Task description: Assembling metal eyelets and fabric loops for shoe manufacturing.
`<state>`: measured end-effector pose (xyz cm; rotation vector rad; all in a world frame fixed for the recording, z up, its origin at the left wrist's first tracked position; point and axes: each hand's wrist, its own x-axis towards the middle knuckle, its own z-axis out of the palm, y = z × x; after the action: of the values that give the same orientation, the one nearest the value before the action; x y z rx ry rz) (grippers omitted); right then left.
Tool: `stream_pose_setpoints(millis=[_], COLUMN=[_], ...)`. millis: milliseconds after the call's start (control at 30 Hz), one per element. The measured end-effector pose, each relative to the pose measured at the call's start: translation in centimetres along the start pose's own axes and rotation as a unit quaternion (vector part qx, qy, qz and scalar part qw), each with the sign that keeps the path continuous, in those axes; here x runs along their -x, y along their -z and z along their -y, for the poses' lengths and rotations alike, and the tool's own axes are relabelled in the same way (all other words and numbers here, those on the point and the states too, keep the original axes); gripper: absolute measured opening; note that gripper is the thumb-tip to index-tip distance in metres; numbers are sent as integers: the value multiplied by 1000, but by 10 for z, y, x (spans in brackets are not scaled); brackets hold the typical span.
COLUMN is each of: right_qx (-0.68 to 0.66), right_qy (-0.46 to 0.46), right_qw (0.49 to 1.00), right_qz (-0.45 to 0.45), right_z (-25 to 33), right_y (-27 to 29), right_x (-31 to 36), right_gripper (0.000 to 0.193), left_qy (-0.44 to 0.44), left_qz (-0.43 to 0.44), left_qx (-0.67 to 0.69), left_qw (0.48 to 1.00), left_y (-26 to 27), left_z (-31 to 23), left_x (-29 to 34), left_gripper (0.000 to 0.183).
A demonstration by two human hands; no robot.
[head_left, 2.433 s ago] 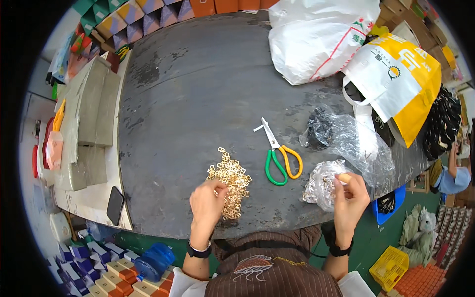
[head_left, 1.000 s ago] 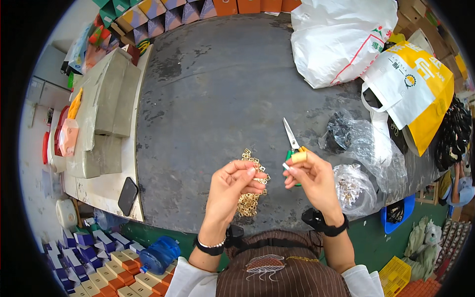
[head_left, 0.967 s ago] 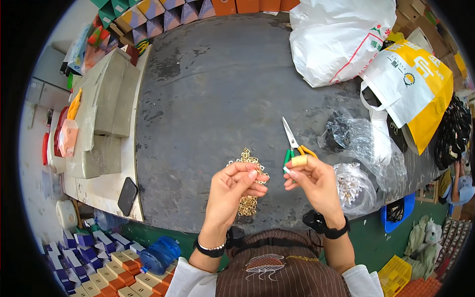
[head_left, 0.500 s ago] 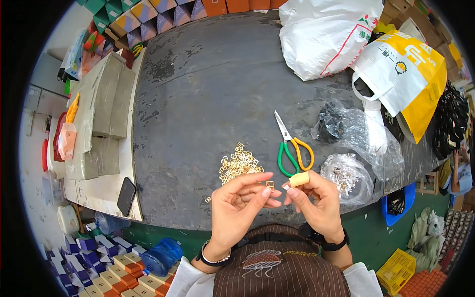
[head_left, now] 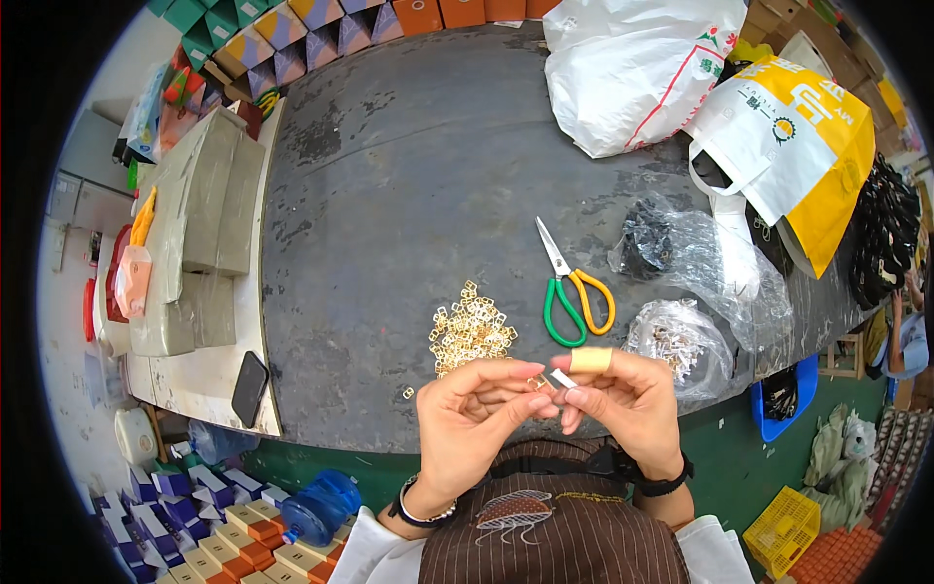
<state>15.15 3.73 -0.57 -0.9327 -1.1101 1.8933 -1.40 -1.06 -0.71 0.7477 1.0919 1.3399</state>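
Note:
My left hand (head_left: 477, 414) and my right hand (head_left: 623, 401) meet close to my chest, both pinching a small metal piece (head_left: 556, 378) between their fingertips. The right index finger wears a yellow band. Just beyond the hands a heap of small gold square buckles (head_left: 471, 331) lies on the dark table (head_left: 409, 175), with one stray buckle (head_left: 408, 393) to its left. Scissors with green and yellow handles (head_left: 572, 290) lie to the right of the heap, blades pointing away from me.
A clear bag of silver parts (head_left: 676, 343) sits by my right hand, a clear bag with black parts (head_left: 671, 243) behind it. White and yellow carrier bags (head_left: 720, 88) fill the far right. Wrapped grey blocks (head_left: 199, 234) and a black phone (head_left: 249, 387) lie at the left.
My hands came together from the heap and the silver bag, rose in front of the scissors, then drew back toward my chest holding the small piece.

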Motion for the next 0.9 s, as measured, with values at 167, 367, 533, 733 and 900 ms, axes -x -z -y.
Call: stream_pose_setpoints(millis=[167, 367, 533, 733, 900], right_qx=[-27, -53, -41, -21, 13], right_qy=[-1, -9, -26, 21, 15], right_qw=[1000, 997, 997, 998, 1000], right_qz=[1, 46, 57, 62, 16], right_z=[-1, -4, -5, -1, -1], right_y=[2, 0, 3, -1, -4], right_x=[2, 5, 7, 6, 7], right_gripper=[20, 19, 19, 17, 17], left_qy=[-48, -138, -160, -179, -177], left_qz=[-18, -21, -6, 4, 3], left_qx=[-54, -164, -170, -182, -174], left_qw=[997, 977, 972, 967, 969], left_y=[-1, -2, -2, -1, -1], left_z=[2, 1, 2, 3, 2], left_x=[4, 2, 2, 0, 3], left_gripper=[22, 25, 25, 24, 25])
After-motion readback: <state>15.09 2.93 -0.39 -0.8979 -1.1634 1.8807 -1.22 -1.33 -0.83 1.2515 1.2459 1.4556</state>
